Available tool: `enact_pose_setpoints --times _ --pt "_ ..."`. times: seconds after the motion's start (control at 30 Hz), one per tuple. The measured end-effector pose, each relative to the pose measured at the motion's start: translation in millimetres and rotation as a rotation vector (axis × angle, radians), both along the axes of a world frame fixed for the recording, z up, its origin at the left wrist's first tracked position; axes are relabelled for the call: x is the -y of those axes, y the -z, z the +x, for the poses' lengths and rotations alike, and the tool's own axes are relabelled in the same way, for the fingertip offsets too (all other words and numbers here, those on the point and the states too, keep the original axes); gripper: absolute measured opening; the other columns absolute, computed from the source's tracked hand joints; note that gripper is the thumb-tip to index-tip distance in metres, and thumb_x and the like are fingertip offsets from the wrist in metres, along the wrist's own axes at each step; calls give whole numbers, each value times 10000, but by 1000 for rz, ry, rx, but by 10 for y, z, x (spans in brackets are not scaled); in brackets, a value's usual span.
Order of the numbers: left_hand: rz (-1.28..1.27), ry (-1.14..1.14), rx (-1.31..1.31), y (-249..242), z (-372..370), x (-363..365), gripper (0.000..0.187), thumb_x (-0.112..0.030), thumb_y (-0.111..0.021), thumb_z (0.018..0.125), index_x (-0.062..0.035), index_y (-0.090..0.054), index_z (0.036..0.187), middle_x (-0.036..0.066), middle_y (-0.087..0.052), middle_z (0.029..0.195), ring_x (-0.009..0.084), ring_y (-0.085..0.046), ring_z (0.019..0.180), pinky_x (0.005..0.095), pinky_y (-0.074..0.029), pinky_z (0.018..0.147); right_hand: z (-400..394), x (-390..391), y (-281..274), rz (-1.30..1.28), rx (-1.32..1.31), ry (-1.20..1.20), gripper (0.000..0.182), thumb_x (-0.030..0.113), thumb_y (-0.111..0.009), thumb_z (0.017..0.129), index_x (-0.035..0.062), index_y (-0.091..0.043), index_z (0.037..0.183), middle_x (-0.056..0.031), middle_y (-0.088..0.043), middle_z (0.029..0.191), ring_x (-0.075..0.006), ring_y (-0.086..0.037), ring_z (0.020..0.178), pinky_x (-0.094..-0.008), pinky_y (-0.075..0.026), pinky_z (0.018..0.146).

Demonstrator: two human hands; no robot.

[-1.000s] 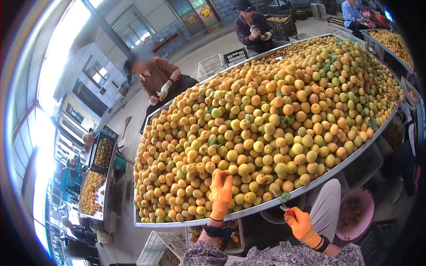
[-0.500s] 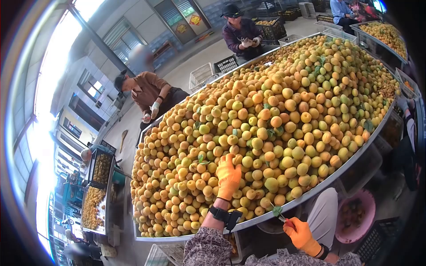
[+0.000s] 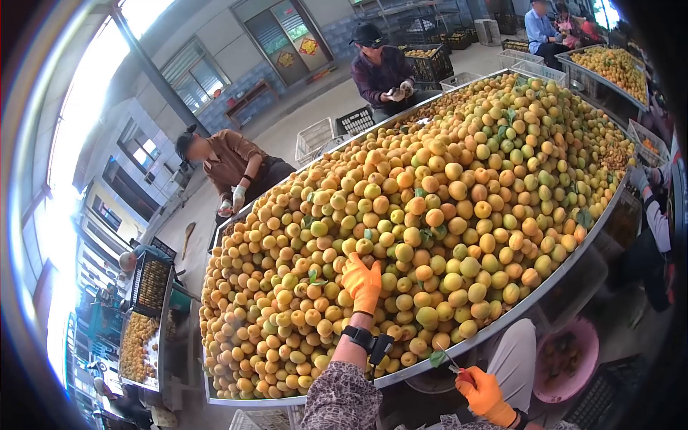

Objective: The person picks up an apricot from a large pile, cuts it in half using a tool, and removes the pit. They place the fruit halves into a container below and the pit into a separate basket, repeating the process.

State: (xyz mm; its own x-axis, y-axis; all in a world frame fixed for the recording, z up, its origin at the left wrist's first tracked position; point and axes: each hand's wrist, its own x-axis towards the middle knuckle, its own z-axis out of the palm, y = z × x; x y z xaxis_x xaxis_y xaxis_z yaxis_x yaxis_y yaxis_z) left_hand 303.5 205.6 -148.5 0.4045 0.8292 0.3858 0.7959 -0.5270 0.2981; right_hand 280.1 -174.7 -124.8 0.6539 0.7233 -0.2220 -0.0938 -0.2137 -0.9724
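Note:
A broad heap of yellow-orange apricots [image 3: 430, 236], some greenish, fills a metal-rimmed table [image 3: 512, 315]. My left hand [image 3: 362, 283], in an orange glove, reaches over the heap with thumb and fingers apart, its fingertips touching fruit; whether it grips one I cannot make out. Below the near rim my right hand [image 3: 487, 395], also gloved in orange, is closed around a small tool with a red handle [image 3: 466, 374] and a thin metal end. A green leaf [image 3: 438, 358] is by the tool's tip. The fingers hide most of the handle.
A pink basin [image 3: 591, 351] stands low at the right, beside a black crate [image 3: 609, 390]. Across the table two people [image 3: 233, 168] [image 3: 383, 72] work with gloved hands. At the right edge another person's gloved hand [image 3: 638, 179] rests near the rim. White crates [image 3: 314, 140] stand behind.
My left hand shifts slightly left over the fruit, its fingers spreading a little. My right hand keeps hold of the tool, a bit lower in view. The whole view has tilted slightly.

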Motion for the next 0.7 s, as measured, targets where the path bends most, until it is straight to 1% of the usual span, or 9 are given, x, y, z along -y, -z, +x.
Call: enact_pose_setpoints --times 0.13,0.2,0.33,0.4,0.5,0.6,0.63,0.67,0.7 --pt "-149 -38 59 -108 -27 68 590 -371 -755 756 -40 -487 1165 184 -656 1028 355 -631 956 430 -493 829 -15 -8 0 -2 24 -20 212 198 -668 875 0 -621 933 -47 -606 688 -97 -543 633 -266 -455 605" --pt "-217 -102 52 -214 -41 175 581 -360 -745 769 -35 -452 1152 172 -663 952 323 -631 957 410 -502 819 -38 -14 37 10 49 -15 203 187 -663 875 0 -620 940 -49 -605 682 -98 -542 627 -270 -455 600" --pt "-317 -127 63 -311 -183 227 502 -314 -724 765 -76 -506 1149 178 -671 1011 358 -648 931 455 -505 794 -71 -11 -51 23 41 -19 195 177 -655 876 -1 -619 945 -49 -600 678 -96 -540 626 -270 -454 598" --pt "-303 81 3 -234 -310 193 414 -280 -692 774 -141 -559 1140 131 -679 1014 359 -630 956 445 -498 826 -70 3 -89 0 26 -41 195 172 -657 875 -6 -617 944 -46 -595 677 -94 -537 630 -267 -453 602" --pt "-211 260 -112 -133 -444 157 381 -246 -677 756 -186 -610 1126 106 -659 1052 347 -603 994 428 -487 861 -89 11 -84 16 63 -46 186 157 -657 874 -10 -611 941 -41 -584 674 -88 -529 630 -266 -449 598" --pt "-104 356 -241 -211 -534 271 393 -147 -707 729 -139 -604 1108 131 -598 1105 338 -556 1024 434 -478 865 -123 -17 -106 39 87 -71 159 129 -647 874 -13 -606 933 -37 -583 685 -88 -524 626 -268 -448 591" --pt "-164 347 -282 -202 -521 244 455 -129 -723 702 -145 -603 1141 134 -557 1162 344 -530 1071 444 -467 889 -149 -37 -100 107 93 -69 165 146 -644 902 -10 -599 933 -22 -575 691 -73 -501 614 -248 -423 565" --pt "-170 339 -268 -174 -569 266 455 -129 -723 702 -145 -603 1141 134 -557 1162 344 -530 1071 444 -467 889 -164 -37 -105 101 103 -80 165 146 -644 902 -10 -599 933 -22 -575 691 -73 -501 614 -248 -423 565" --pt "-244 375 -56 -221 -618 303 477 -124 -724 706 -137 -596 1164 129 -565 1165 327 -540 1078 425 -470 894 -173 -42 -109 143 6 -75 175 163 -631 921 -5 -591 952 -11 -555 680 -61 -480 607 -229 -398 550"
